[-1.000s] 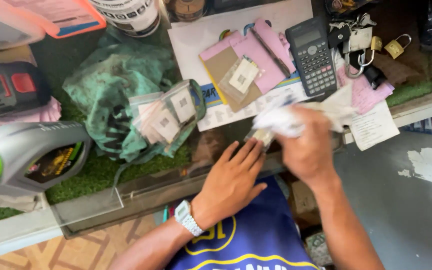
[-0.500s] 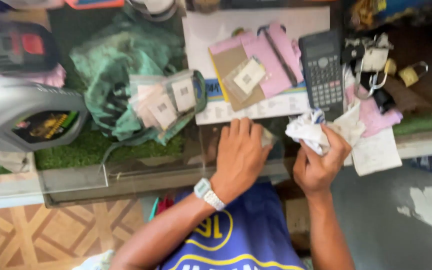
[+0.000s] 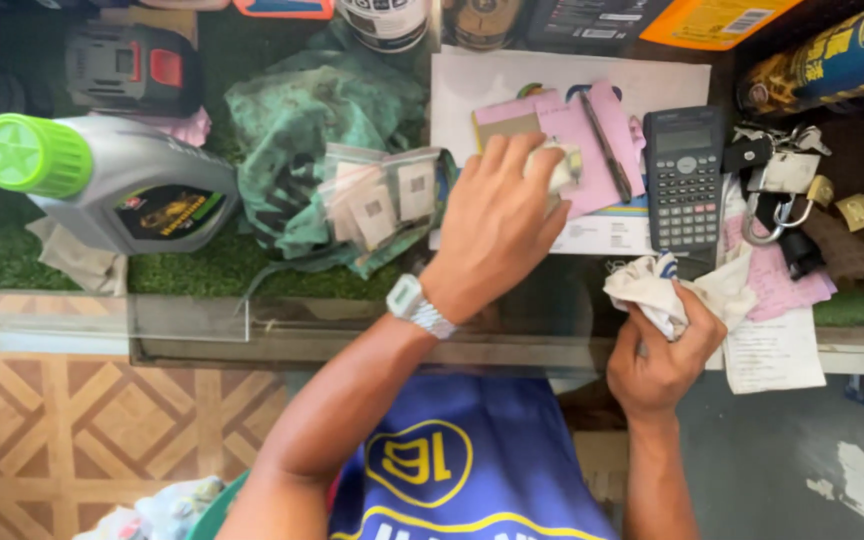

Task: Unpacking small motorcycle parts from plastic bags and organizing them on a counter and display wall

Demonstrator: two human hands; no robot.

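**Q:** Item one, your left hand (image 3: 492, 225): what is it doing?

**A:** It is stretched forward over the worktop (image 3: 202, 320), palm down, fingers half curled. The fingertips lie on a small pale packet (image 3: 564, 168). I cannot tell whether they pinch it or only press on it. A wristwatch (image 3: 407, 298) is on that wrist.

**Q:** Where is the packet?

**A:** It is on the pink paper (image 3: 592, 135), just beside a dark pen (image 3: 607, 150). The grey calculator (image 3: 685, 180) is to its right.

**Q:** How does the packet look?

**A:** It is small, flat and whitish, and mostly hidden under my fingers. I judge it light and thin, so it would slide easily on the paper.

**Q:** Item two, the right hand (image 3: 662, 360)?

**A:** It is closed in a fist round a crumpled white cloth (image 3: 667, 290), held at the near edge of the worktop below the calculator.

**Q:** Which step is this, by your reading?

**A:** It is the reach and first contact with the packet. Lifting it would call for thumb and forefinger to close on its edge without dragging the pink paper or knocking the pen.

**Q:** What else is on the worktop?

**A:**
- Clear bags of small packets (image 3: 382, 200) lie on a green cloth (image 3: 322, 120).
- A grey jug with a green cap (image 3: 112, 185) is at far left.
- Keys and a padlock (image 3: 857, 210) are at far right
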